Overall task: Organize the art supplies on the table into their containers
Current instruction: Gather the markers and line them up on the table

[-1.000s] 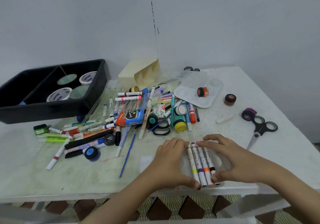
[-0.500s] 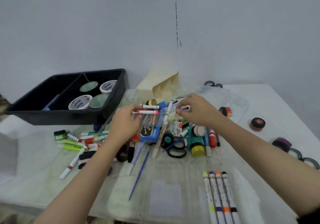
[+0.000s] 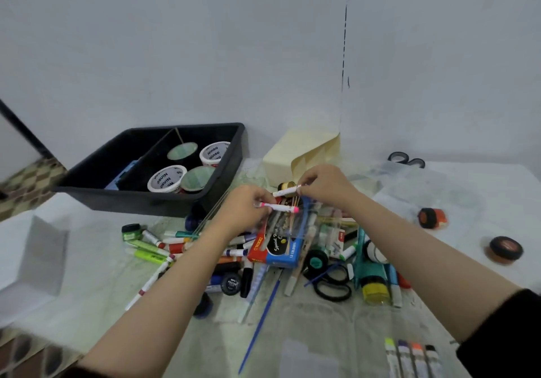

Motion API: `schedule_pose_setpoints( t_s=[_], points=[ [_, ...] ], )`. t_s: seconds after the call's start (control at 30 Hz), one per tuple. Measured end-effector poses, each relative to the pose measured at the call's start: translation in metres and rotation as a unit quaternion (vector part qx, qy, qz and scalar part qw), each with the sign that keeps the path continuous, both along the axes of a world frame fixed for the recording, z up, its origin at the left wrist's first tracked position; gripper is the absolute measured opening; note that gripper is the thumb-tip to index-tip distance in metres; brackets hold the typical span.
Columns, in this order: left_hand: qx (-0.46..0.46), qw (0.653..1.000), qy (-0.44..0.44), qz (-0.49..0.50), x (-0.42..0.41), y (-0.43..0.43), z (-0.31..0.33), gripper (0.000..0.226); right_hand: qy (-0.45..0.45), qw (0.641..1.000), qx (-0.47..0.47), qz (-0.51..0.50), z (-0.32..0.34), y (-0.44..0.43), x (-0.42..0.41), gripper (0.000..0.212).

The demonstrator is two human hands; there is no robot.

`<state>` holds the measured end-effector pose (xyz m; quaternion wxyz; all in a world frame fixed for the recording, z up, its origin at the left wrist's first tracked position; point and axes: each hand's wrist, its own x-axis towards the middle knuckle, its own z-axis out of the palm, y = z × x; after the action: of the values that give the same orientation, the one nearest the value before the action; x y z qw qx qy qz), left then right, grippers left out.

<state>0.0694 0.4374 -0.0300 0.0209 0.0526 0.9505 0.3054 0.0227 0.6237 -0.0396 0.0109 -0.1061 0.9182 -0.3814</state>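
A heap of markers, pens, brushes and paint pots lies mid-table around a blue crayon box (image 3: 276,249). Over the heap, my left hand (image 3: 244,208) pinches a white marker with pink ends (image 3: 279,207). Just right of it, my right hand (image 3: 325,184) pinches a second white marker (image 3: 285,192) by one end. A black two-part bin (image 3: 225,178) at the back left holds several white tubs (image 3: 167,178). Several markers (image 3: 411,358) lie side by side in a row at the front right.
A cream cardboard holder (image 3: 295,155) stands behind the heap. Black scissors (image 3: 333,285), a yellow-capped bottle (image 3: 374,290) and a blue brush (image 3: 260,325) lie at the front of the heap. Two orange-and-black pots (image 3: 505,249) sit right. A white box (image 3: 29,254) is at left.
Both hands left the row of markers at the front edge and reached into the heap. Each now pinches a white marker lifted off the pile.
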Motion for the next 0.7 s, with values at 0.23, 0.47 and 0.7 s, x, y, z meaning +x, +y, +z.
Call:
schedule_pose_setpoints(
  t_s=[0.23,0.47,0.7],
  points=[
    [0.126,0.99,0.067,0.004,0.009,0.003,0.009,0.021,0.102,0.962,-0.246,-0.063,0.039,0.028,0.042,0.005],
    [0.268,0.961,0.022,-0.058,0.048,0.012,0.032,0.05,0.077,0.931,-0.349,-0.076,0.05,0.061,0.126,0.007],
    [0.328,0.934,-0.096,-0.102,0.103,0.03,0.024,0.06,-0.043,0.965,-0.255,-0.051,-0.002,0.079,0.204,0.005]
  ],
)
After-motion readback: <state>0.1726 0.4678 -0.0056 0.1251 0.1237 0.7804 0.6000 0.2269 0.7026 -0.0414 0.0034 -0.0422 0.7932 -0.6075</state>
